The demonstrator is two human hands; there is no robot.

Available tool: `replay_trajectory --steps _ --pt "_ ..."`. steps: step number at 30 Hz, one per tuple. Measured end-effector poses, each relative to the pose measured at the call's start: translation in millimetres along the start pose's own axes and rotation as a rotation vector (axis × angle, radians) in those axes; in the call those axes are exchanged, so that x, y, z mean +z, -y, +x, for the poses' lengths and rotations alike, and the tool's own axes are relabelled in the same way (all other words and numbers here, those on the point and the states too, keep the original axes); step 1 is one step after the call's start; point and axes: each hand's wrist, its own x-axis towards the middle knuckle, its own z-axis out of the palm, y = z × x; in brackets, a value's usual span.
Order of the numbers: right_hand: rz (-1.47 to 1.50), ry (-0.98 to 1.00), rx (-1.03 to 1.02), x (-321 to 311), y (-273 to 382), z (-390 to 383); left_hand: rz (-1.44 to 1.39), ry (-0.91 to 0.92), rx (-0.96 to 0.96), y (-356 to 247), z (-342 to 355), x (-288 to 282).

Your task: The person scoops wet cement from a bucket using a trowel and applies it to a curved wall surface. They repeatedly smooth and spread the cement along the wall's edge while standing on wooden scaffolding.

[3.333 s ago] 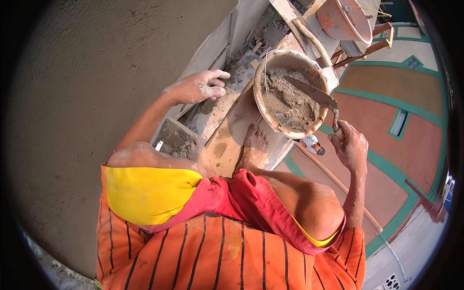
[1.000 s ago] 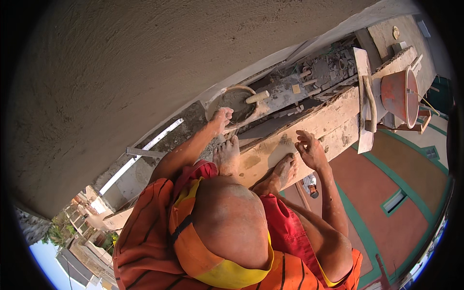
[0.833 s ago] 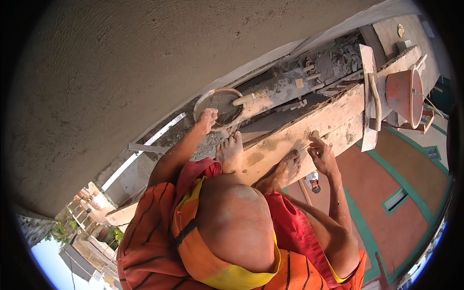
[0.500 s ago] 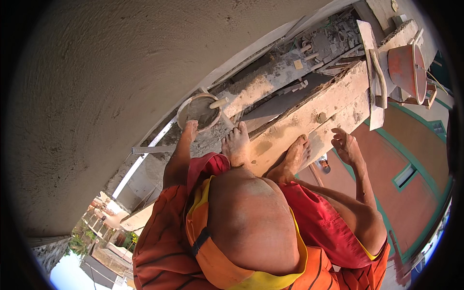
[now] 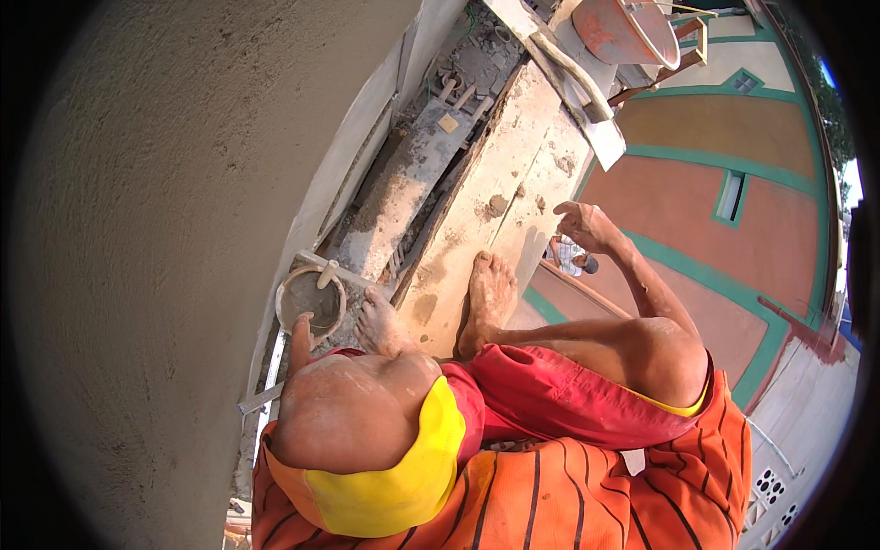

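My left hand [image 5: 302, 328] is at the near rim of a round bucket [image 5: 341, 310] with grey mortar [image 5: 309, 291] in it. Its fingers close over the rim, partly hidden behind my knee. A tool with a pale wooden handle [image 5: 327, 273] and a long flat blade [image 5: 353, 274] lies across the bucket's far side. My right hand [image 5: 588, 226] hangs in the air beyond the right edge of the planks, fingers loosely bent and apart, holding nothing. Between the hands, my bare feet [image 5: 489, 291] are on and beside the wooden planks [image 5: 467, 215].
A freshly plastered grey wall [image 5: 183, 202] rises close on the left. At the far end stand a reddish tub [image 5: 614, 35] and crossed boards [image 5: 600, 137]. Below the right plank edge another person [image 5: 570, 257] appears at a lower level. A flat metal strip [image 5: 261, 398] lies beside the wall.
My view has turned to the right, so the bucket and planks sit further left. The left hand stays at the bucket's rim; the right hand remains raised beside the planks.
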Motion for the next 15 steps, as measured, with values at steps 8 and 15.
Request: replay_trajectory --steps 8,15 --pt "0.015 -0.603 0.207 -63 -67 59 0.151 0.077 0.226 -94 8 3" --pt "0.092 -0.693 0.3 -126 -84 158 0.012 0.209 0.432 -195 -22 12"
